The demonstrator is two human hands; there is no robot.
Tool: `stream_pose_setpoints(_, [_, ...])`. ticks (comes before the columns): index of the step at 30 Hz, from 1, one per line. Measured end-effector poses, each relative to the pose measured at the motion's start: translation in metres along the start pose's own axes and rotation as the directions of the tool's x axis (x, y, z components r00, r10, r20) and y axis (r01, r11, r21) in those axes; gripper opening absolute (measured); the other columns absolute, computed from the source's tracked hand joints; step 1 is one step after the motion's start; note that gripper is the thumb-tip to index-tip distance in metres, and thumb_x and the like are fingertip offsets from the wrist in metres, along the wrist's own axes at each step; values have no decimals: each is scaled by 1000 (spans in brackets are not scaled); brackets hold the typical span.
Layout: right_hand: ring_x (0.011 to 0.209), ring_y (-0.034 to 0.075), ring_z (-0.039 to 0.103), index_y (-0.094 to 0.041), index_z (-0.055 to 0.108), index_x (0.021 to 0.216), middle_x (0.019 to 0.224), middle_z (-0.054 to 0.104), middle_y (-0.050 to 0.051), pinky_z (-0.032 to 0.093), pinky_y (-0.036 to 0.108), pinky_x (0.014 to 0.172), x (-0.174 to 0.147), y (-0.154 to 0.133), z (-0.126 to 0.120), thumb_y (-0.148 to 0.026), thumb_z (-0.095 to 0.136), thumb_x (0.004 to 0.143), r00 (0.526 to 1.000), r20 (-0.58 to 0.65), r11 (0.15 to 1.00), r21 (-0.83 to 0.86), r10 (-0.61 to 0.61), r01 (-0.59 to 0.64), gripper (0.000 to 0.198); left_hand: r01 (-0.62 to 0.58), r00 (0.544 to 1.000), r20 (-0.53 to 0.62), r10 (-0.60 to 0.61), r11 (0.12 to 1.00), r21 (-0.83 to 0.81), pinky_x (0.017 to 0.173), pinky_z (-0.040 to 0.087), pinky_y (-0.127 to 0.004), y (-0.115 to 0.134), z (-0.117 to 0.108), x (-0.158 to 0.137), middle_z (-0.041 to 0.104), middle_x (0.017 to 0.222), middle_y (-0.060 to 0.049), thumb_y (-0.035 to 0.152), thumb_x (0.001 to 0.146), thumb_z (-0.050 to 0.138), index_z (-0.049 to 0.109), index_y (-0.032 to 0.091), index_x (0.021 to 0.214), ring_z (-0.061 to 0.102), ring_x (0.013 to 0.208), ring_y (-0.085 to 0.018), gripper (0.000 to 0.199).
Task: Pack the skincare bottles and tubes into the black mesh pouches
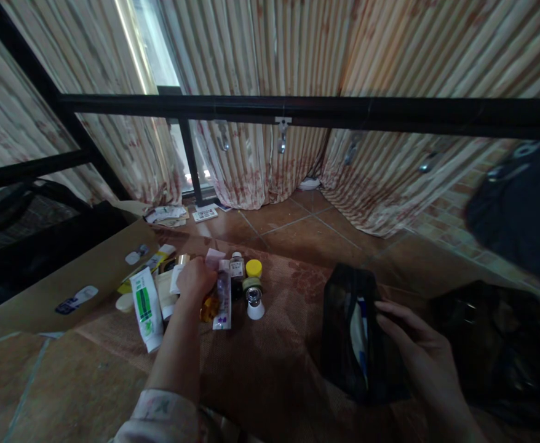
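Pretty sure this is somebody's home, a spot right by a window. Long pleated curtains with a reddish print hang down to a brown tiled floor, daylight poking through a gap. There's a reddish mat with toiletry-looking bits on it, like a white-and-green tube and a small bottle, plus a cardboard box and a black frame with metal hooks.

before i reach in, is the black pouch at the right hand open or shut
Open: the pouch gapes at the right hand, showing something white and blue inside.
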State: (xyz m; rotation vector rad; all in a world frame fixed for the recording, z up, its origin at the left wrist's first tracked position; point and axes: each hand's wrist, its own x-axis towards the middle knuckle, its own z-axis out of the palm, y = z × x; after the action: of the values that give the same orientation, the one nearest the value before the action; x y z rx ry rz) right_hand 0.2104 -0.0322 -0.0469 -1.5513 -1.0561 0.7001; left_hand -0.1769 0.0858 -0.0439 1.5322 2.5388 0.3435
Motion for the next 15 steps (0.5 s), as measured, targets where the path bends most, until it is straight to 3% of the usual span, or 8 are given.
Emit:
stream_pose_setpoints(7, [107, 28, 65, -25, 74, 93, 109, 71, 5, 53, 37, 90, -1, -2, 1, -47, 74, 68, 1000, 1, 1000, -11, 22, -22, 34, 20, 985, -163, -52, 982, -188, 65, 44, -32, 0, -13, 1, 73, 90, -13, 38, 72, 62, 70, 16, 91, 67, 85, -30, 30])
stream_pose_setpoints(10, [105, 27, 66, -25, 74, 94, 109, 71, 4, 54, 35, 88, -1, -2, 1, -47, 75, 68, 1000, 5, 1000, -6, 18, -18, 34, -43, 967, -243, -71, 900, -434, 57, 39, -27, 1, -26, -5, 68, 72, -6, 37, 72, 60, 67, 15, 78, 61, 66, -21, 24])
stream_pose_setpoints(12, [105, 27, 66, -25, 74, 95, 109, 71, 4, 54, 35, 87, 0, -1, 2, -47, 75, 68, 1000, 9, 1000, 10, 20, -20, 34, -142, 964, -260, -59, 711, -689, 53, 36, -24, 4, -34, -14, 61, 63, 0, 36, 71, 61, 64, 15, 73, 53, 57, -15, 22])
stream_pose_setpoints(15, [104, 28, 66, -25, 75, 94, 108, 72, 5, 55, 36, 85, 0, 0, 2, -46, 76, 67, 1000, 10, 999, 35, 24, -24, 34, -149, 986, -162, -28, 259, -954, 50, 36, -20, 17, -40, -33, 56, 61, 4, 35, 71, 64, 63, 15, 75, 48, 52, -9, 21])
